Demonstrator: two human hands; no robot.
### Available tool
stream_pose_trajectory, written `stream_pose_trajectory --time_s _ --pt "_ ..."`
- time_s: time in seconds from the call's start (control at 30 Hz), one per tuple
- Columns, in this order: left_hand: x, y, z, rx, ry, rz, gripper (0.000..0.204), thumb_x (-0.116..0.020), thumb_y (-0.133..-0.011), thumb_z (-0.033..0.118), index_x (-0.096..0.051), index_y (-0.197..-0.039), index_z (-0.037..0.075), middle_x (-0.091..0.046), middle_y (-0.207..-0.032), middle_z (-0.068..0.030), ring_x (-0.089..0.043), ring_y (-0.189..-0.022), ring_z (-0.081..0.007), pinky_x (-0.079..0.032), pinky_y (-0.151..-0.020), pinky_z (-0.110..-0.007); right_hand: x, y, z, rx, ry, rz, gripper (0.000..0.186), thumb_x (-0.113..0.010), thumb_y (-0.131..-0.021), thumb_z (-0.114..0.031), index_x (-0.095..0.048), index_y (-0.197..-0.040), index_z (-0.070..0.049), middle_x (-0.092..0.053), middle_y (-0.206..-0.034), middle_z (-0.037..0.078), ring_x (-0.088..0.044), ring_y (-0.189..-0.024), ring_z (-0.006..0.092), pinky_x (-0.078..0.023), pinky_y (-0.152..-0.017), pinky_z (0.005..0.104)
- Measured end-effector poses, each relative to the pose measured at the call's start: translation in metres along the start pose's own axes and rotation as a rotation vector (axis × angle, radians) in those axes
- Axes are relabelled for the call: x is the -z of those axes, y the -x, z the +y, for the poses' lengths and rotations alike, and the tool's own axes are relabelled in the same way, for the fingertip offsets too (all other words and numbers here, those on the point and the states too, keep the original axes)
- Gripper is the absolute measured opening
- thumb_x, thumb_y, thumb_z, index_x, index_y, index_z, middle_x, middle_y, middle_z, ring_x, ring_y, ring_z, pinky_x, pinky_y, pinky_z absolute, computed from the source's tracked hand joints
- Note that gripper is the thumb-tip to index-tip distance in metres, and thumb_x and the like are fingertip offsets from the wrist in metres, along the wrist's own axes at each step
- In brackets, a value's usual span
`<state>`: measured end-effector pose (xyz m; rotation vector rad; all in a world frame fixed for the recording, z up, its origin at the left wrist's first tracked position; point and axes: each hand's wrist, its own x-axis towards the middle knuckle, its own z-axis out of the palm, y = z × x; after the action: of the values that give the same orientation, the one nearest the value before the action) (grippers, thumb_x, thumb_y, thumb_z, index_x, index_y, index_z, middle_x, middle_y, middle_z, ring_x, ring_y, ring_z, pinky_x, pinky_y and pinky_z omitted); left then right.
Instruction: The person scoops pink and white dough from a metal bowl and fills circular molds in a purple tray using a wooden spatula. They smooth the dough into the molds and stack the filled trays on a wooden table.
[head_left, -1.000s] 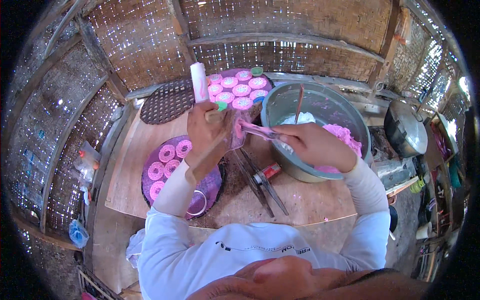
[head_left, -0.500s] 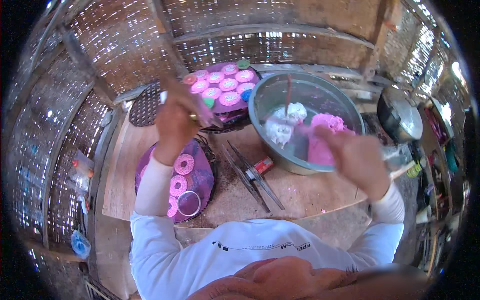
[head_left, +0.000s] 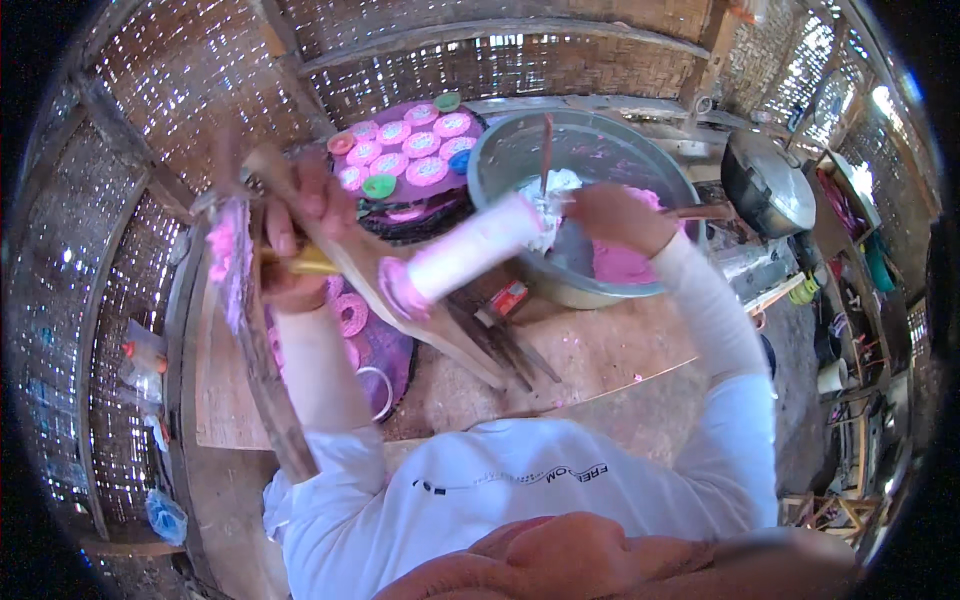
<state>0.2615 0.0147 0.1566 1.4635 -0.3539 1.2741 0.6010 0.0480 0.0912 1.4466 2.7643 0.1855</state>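
My left hand [head_left: 295, 265] is closed around a two-armed wooden hand press [head_left: 365, 265], held tilted over the table's left side. From one arm a white cylinder [head_left: 475, 250], with a pink-smeared base, points right toward the tub. Pink paste clings to the other arm, and a yellow piece shows by my fingers. My right hand [head_left: 620, 218] is closed beside the cylinder's far end, above the tub's near part; what it holds is hidden. The grey-green tub [head_left: 580, 292] contains pink dough [head_left: 620, 262] and white dough [head_left: 548, 205], with a stick upright in the white.
A tray of pink ring shapes [head_left: 415, 150] with coloured small dishes stands behind. Another purple tray [head_left: 390, 345] with pink rings lies nearer. Dark tongs [head_left: 510, 350] and a small red box [head_left: 508, 297] rest on the wooden table [head_left: 600, 350]. A lidded pot [head_left: 768, 180] stands right.
My left hand has moved left and lower, and the press has swung apart, its white cylinder tipped rightward. My right hand has risen from the pink dough to the cylinder's end.
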Motion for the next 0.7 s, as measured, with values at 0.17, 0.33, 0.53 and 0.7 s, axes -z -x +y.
stream_pose_trajectory --time_s 0.17,0.33,0.53,0.7 --pt "0.024 0.008 -0.044 -0.265 0.461 -0.44 0.029 -0.083 -0.052 0.036 -0.061 -0.071 0.028 -0.039 -0.094 0.0014 -0.043 -0.081 -0.0115 -0.037 -0.074 -0.029 0.016 -0.03 -0.214 0.871 -2.903 -0.827 0.095 -0.043 -0.072 -0.071 -0.025 -0.133 -0.001 -0.05 -0.113 0.015 -0.055 -0.09 0.0226 -0.047 -0.076 0.0359" --pt "0.029 0.072 0.034 0.223 -0.213 0.556 0.057 -0.075 -0.064 0.034 -0.053 -0.109 0.006 -0.051 -0.114 -0.0105 -0.049 -0.108 -0.0268 -0.038 -0.092 -0.038 0.006 -0.01 -0.232 0.596 -3.013 -0.633 0.087 -0.039 -0.073 -0.074 -0.016 -0.139 -0.022 -0.045 -0.109 0.02 -0.052 -0.076 0.0246 -0.048 -0.052 0.0329" --pt "0.036 0.163 0.07 0.313 -1.758 0.481 0.023 -0.068 -0.066 0.024 -0.064 -0.082 0.009 -0.062 -0.077 -0.0074 -0.06 -0.068 -0.0248 -0.047 -0.062 -0.037 0.043 -0.024 -0.237 0.07 -2.249 0.371 0.071 -0.038 -0.087 -0.05 -0.02 -0.135 -0.001 -0.047 -0.115 0.017 -0.056 -0.098 0.029 -0.056 -0.063 0.0338" --pt "-0.001 0.161 0.108 0.276 -1.859 0.308 0.035 -0.072 -0.059 0.034 -0.065 -0.085 0.012 -0.062 -0.079 -0.0071 -0.059 -0.069 -0.027 -0.045 -0.059 -0.039 0.054 -0.047 -0.273 0.174 -1.458 0.544 0.084 -0.057 -0.08 -0.025 -0.002 -0.14 -0.003 -0.045 -0.103 0.01 -0.05 -0.094 0.0198 -0.049 -0.077 0.0321"
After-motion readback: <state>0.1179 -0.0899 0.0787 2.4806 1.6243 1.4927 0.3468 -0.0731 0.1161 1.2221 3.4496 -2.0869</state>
